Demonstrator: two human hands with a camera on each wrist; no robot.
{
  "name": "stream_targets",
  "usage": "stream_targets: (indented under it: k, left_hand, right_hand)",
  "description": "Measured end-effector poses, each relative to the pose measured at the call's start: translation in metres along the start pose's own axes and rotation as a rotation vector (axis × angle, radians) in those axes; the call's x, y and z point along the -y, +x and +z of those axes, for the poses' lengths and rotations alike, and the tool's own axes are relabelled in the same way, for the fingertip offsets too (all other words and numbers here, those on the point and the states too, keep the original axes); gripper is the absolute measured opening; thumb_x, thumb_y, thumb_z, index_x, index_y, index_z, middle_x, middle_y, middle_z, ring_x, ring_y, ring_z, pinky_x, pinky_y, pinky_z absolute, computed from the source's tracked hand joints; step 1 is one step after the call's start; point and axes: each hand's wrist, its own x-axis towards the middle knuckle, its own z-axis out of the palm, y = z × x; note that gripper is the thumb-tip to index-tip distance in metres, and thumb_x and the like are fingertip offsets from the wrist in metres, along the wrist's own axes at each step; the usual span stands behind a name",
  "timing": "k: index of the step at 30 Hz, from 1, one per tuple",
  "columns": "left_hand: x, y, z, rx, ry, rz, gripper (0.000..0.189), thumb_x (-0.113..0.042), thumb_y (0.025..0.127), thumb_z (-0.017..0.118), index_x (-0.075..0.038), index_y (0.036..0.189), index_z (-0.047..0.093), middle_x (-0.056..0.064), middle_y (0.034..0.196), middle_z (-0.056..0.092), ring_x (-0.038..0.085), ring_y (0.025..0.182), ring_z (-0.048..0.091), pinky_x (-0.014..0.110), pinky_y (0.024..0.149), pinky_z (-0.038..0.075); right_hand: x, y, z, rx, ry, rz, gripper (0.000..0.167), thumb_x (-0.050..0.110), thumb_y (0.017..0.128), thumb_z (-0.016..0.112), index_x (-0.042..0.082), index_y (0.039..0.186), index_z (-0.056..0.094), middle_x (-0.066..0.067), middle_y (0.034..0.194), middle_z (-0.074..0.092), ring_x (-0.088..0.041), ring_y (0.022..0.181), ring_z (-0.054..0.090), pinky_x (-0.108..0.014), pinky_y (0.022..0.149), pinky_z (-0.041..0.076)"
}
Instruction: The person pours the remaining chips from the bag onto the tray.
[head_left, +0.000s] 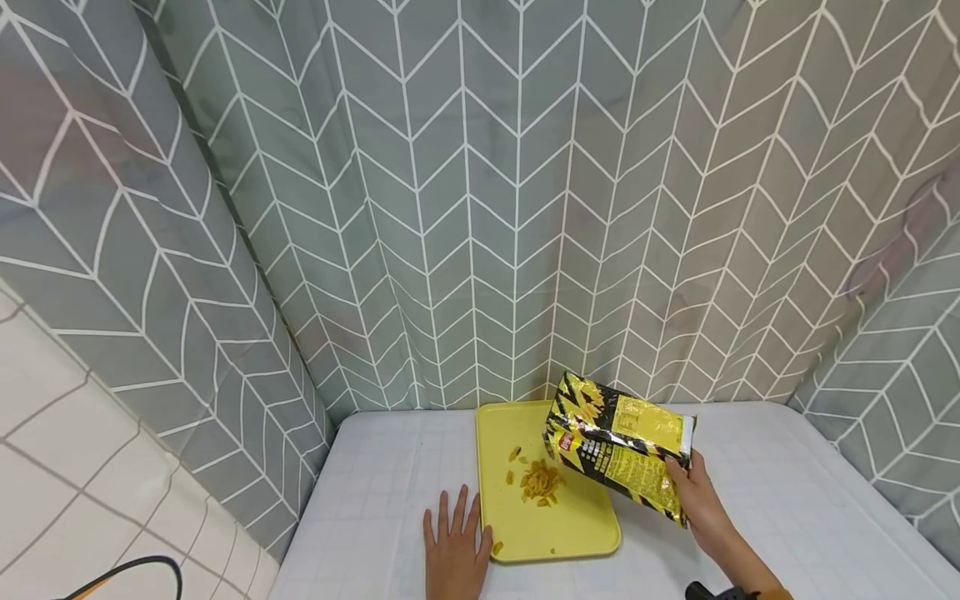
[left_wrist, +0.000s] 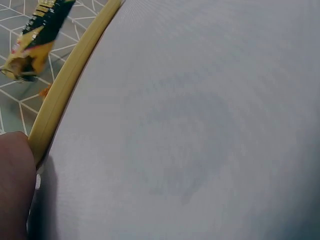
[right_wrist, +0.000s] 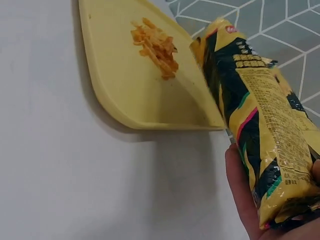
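Observation:
My right hand grips a yellow and black snack bag by its bottom end. The bag is tilted, its other end over the right side of a yellow tray. On the tray lies a small heap of orange-yellow snack sticks, with a few loose pieces around it. My left hand rests with fingers spread on the white surface, its thumb at the tray's left rim. The left wrist view shows that rim beside the thumb. In the right wrist view, fingers and thumb hold the bag from below.
A white cloth covers the table. Grey curtains with white lines hang behind it and at both sides. A black cable curves at the lower left, in front of pale tiles.

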Motion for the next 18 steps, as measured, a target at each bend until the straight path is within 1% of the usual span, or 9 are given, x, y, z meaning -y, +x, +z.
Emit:
stream_targets:
  k: [4,7,9,10,12,13,15,16,18]
  left_hand:
    - [-0.0004,-0.0003,0.0004,-0.002,0.006,-0.001,0.052,-0.048,0.101,0.055,-0.023,0.146,0.058,-0.002,0.159,0.050,0.035,0.152,0.038,0.062,0.124,0.023]
    - [-0.0013,0.0004,-0.0004,0.001,-0.004,-0.003,0.053,-0.048,0.100,0.054,-0.022,0.146,0.058,-0.001,0.160,0.049,0.035,0.152,0.037,0.062,0.124,0.022]
    - [-0.0020,0.0005,-0.0010,0.006,-0.009,-0.004,0.053,-0.048,0.101,0.054,-0.021,0.146,0.058,-0.001,0.159,0.049,0.036,0.152,0.037,0.062,0.124,0.022]
    - [-0.0021,0.0006,-0.0010,0.013,-0.012,-0.007,0.053,-0.048,0.101,0.054,-0.022,0.147,0.058,-0.001,0.160,0.049,0.036,0.153,0.036,0.062,0.125,0.022]
    - [-0.0025,0.0008,-0.0015,0.026,-0.010,-0.013,0.053,-0.048,0.102,0.053,-0.022,0.147,0.057,-0.001,0.161,0.048,0.035,0.154,0.035,0.062,0.125,0.021]
    - [-0.0026,0.0008,-0.0018,0.032,-0.007,-0.015,0.053,-0.048,0.102,0.052,-0.022,0.147,0.057,-0.001,0.161,0.048,0.035,0.154,0.035,0.062,0.126,0.021]
    - [-0.0026,0.0009,-0.0017,0.040,0.002,-0.022,0.053,-0.049,0.102,0.052,-0.023,0.148,0.057,-0.002,0.161,0.047,0.035,0.154,0.035,0.063,0.126,0.021]
    - [-0.0027,0.0011,-0.0018,0.042,0.006,-0.023,0.053,-0.049,0.102,0.052,-0.023,0.148,0.057,-0.002,0.161,0.047,0.035,0.154,0.035,0.063,0.126,0.021]
    - [-0.0027,0.0014,-0.0017,0.043,0.009,-0.022,0.053,-0.050,0.102,0.052,-0.023,0.147,0.057,-0.002,0.161,0.048,0.035,0.154,0.035,0.063,0.126,0.022]
  right_hand:
    - [-0.0013,-0.0011,-0.0005,-0.005,-0.036,-0.019,0.069,0.033,0.113,0.020,-0.005,0.158,-0.016,-0.037,0.158,0.023,-0.047,0.143,0.041,-0.031,0.098,0.051]
    - [-0.0021,-0.0006,-0.0020,0.000,-0.014,0.003,0.070,0.035,0.113,0.021,-0.005,0.158,-0.016,-0.036,0.157,0.026,-0.032,0.130,0.055,-0.024,0.090,0.053]
    - [-0.0019,-0.0004,-0.0026,-0.003,0.021,0.020,0.070,0.036,0.113,0.020,-0.002,0.160,-0.015,-0.035,0.158,0.027,-0.023,0.126,0.059,-0.022,0.085,0.055]
    - [-0.0019,-0.0002,-0.0030,-0.007,0.015,0.018,0.071,0.038,0.113,0.020,-0.002,0.160,-0.016,-0.035,0.158,0.026,-0.024,0.127,0.058,-0.023,0.086,0.055]
    - [-0.0012,0.0003,-0.0032,-0.020,-0.006,0.008,0.071,0.039,0.113,0.020,-0.001,0.160,-0.016,-0.035,0.160,0.024,-0.031,0.132,0.056,-0.031,0.094,0.055]
    - [-0.0007,0.0003,-0.0030,-0.028,-0.017,0.000,0.070,0.038,0.113,0.020,-0.001,0.160,-0.016,-0.036,0.161,0.022,-0.038,0.137,0.051,-0.037,0.099,0.055]
    - [-0.0001,-0.0001,-0.0027,-0.041,-0.068,-0.018,0.070,0.035,0.113,0.020,-0.003,0.159,-0.016,-0.036,0.160,0.020,-0.047,0.144,0.040,-0.042,0.104,0.051]
    - [0.0003,-0.0005,-0.0027,-0.045,-0.086,-0.026,0.069,0.034,0.113,0.020,-0.005,0.159,-0.015,-0.036,0.160,0.020,-0.049,0.145,0.038,-0.041,0.104,0.051]
    - [0.0012,-0.0010,-0.0027,-0.046,-0.084,-0.023,0.069,0.032,0.113,0.022,-0.005,0.159,-0.015,-0.036,0.159,0.021,-0.043,0.140,0.047,-0.032,0.100,0.053]
